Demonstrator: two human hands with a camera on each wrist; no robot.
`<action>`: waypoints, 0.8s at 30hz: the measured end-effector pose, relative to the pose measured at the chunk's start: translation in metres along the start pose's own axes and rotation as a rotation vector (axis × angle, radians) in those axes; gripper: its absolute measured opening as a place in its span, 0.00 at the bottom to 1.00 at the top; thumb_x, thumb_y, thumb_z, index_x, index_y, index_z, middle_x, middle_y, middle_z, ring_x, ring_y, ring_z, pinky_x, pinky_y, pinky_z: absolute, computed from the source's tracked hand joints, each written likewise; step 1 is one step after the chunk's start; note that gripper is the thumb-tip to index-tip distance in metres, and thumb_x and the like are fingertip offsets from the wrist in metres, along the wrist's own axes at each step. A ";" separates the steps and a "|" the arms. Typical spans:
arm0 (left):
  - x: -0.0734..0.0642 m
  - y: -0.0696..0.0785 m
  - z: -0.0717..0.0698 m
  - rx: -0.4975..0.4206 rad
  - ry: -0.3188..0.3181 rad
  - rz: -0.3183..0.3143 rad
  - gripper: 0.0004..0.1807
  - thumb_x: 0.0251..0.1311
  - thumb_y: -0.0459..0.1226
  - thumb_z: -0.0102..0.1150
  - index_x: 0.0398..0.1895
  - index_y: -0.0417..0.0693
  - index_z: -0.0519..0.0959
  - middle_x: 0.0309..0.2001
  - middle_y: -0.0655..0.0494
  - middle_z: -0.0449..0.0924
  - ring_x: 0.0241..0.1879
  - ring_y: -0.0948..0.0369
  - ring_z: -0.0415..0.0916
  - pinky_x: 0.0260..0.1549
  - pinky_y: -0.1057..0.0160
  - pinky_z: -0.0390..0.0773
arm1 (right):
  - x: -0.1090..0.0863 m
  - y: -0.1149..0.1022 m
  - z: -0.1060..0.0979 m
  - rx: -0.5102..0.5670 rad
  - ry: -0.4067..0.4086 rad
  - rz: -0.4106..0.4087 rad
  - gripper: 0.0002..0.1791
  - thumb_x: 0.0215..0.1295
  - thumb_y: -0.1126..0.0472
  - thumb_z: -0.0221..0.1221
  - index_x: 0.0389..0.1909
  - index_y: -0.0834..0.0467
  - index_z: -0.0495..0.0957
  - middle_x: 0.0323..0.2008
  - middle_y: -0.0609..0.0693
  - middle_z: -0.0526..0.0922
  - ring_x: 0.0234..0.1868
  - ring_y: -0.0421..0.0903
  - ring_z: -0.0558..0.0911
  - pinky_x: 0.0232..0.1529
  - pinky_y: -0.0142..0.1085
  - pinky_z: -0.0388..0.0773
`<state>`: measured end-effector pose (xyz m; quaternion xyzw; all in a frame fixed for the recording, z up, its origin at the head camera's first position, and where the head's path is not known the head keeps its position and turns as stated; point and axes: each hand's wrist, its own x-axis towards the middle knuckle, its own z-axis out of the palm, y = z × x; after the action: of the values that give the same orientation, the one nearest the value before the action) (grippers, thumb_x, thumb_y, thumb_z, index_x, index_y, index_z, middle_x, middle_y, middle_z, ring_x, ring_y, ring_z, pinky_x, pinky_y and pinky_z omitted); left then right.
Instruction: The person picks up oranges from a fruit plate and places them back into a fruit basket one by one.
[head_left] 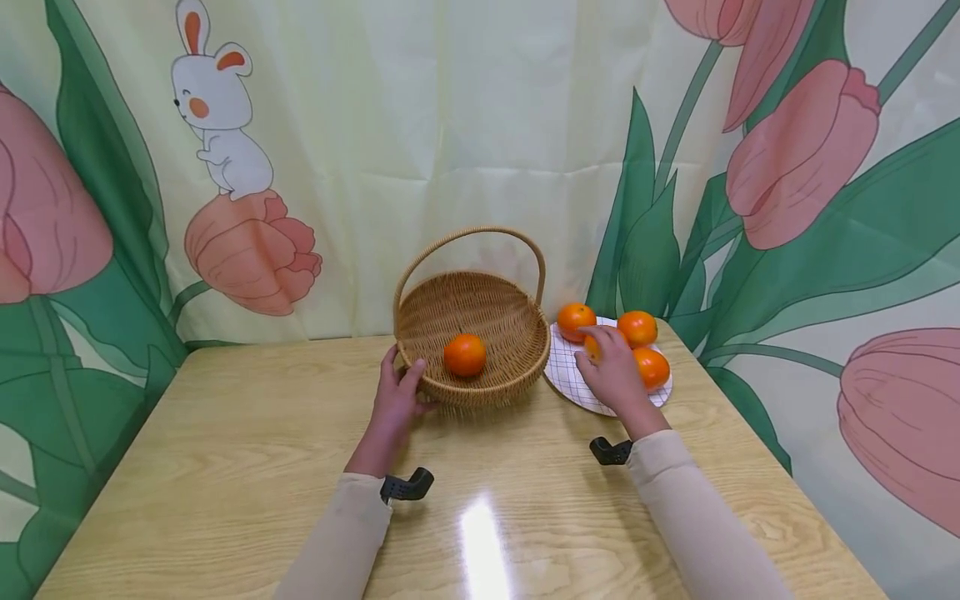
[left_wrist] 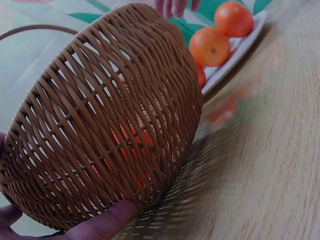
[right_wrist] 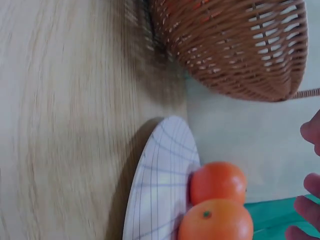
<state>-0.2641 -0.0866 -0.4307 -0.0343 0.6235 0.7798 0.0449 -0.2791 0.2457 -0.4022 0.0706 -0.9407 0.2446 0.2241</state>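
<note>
Person at a pale wood-grain table (head_left: 247, 467), beige sleeves (head_left: 337, 533), both hands out. Left hand (head_left: 395, 396) grips the near-left side of a round brown woven wicker basket (head_left: 487, 304), fingers curled about the rim, one digit against the outer weave. Basket sits toward the far side, middle; mouth turned to the near side, far wall rising higher, thin arched handle (head_left: 480, 230) over the top. Weave has gaps, so fruit colour shows through from the left wrist. Can't tell if the base touches the table. One glossy bright-orange round fruit (head_left: 465, 357) lies inside, smooth skin, single. Right of the basket, far-right part of the table: round white plate with dark grid lines (head_left: 566, 375), four similar orange fruits on it: far-left fruit (head_left: 576, 322), far-right fruit (head_left: 637, 329), near-right fruit (head_left: 650, 368), plus a partly hidden fruit (head_left: 592, 350) behind the fingers. Skins smooth, shiny, slightly squat; one shows a small green stem spot from the right wrist. Right hand (head_left: 613, 371) is above the plate, fingers bent a little and spread apart, nothing seen between them. Far side: pale curtain (head_left: 480, 108) printed with pink tulips (head_left: 802, 158) and a white rabbit (head_left: 213, 92).
</note>
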 end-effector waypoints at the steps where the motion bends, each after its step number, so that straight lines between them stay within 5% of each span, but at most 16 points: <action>1: 0.000 0.000 0.000 -0.003 0.001 0.000 0.39 0.57 0.56 0.52 0.68 0.75 0.42 0.69 0.47 0.46 0.64 0.45 0.58 0.46 0.41 0.74 | 0.000 0.001 -0.001 -0.002 0.008 0.000 0.21 0.60 0.57 0.55 0.54 0.57 0.71 0.56 0.58 0.69 0.57 0.56 0.67 0.58 0.56 0.67; 14: 0.001 0.000 -0.001 0.000 -0.010 0.008 0.39 0.57 0.57 0.51 0.68 0.73 0.42 0.68 0.46 0.47 0.63 0.47 0.60 0.46 0.41 0.74 | -0.006 0.026 -0.010 -0.044 -0.036 0.124 0.24 0.61 0.56 0.55 0.58 0.57 0.67 0.59 0.59 0.66 0.57 0.59 0.66 0.56 0.58 0.67; 24: 0.000 0.002 -0.002 0.004 -0.022 -0.004 0.42 0.54 0.58 0.53 0.68 0.73 0.41 0.69 0.49 0.46 0.65 0.46 0.57 0.47 0.40 0.73 | -0.009 0.042 -0.015 -0.128 0.005 0.166 0.24 0.58 0.57 0.56 0.56 0.61 0.69 0.57 0.63 0.67 0.55 0.62 0.65 0.57 0.61 0.61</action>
<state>-0.2645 -0.0891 -0.4298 -0.0268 0.6245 0.7787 0.0532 -0.2756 0.2899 -0.4130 -0.0225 -0.9565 0.2017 0.2095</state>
